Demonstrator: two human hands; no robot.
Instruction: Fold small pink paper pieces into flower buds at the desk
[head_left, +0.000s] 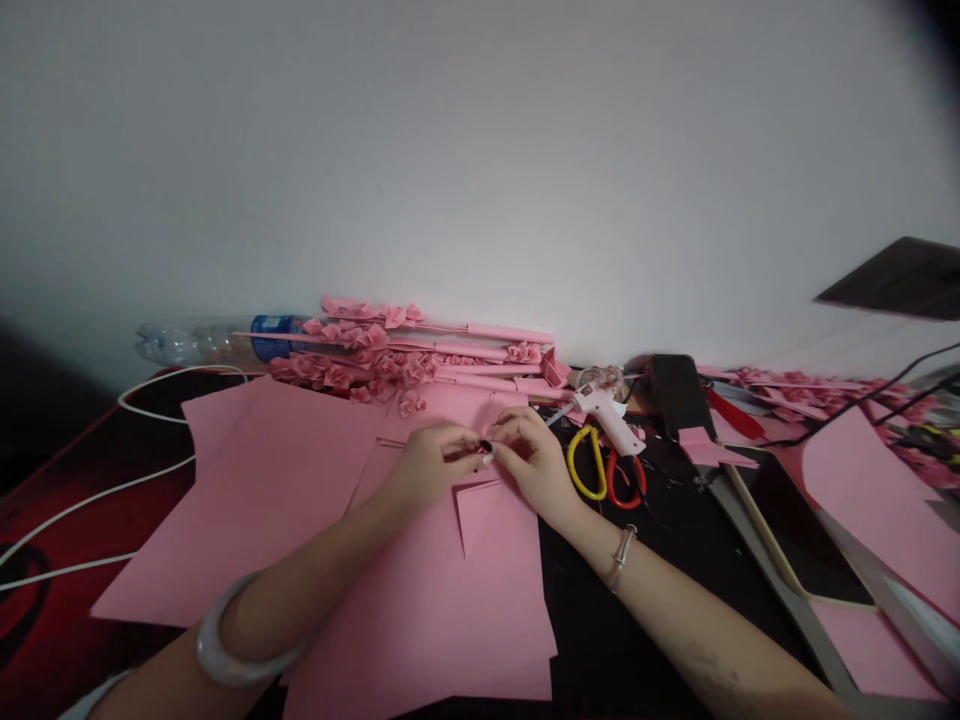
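My left hand (pixel 433 468) and my right hand (pixel 535 462) meet fingertip to fingertip above the pink sheets. Both are closed in a pinch on a small piece of pink paper, mostly hidden by the fingers; its exact shape I cannot make out. Just below the fingers, a folded piece of pink paper (pixel 477 512) rests on the large pink sheets (pixel 442 610). Another wide pink sheet (pixel 247 480) lies to the left, its edges uneven.
Pink paper flowers (pixel 375 372) lie along the wall beside a plastic bottle (pixel 199 340). Right of my hands are a white glue gun (pixel 611 418), scissors with yellow and red handles (pixel 587 464), a black phone (pixel 681 393) and a tablet (pixel 802 525). White cable (pixel 82 490) crosses the left side.
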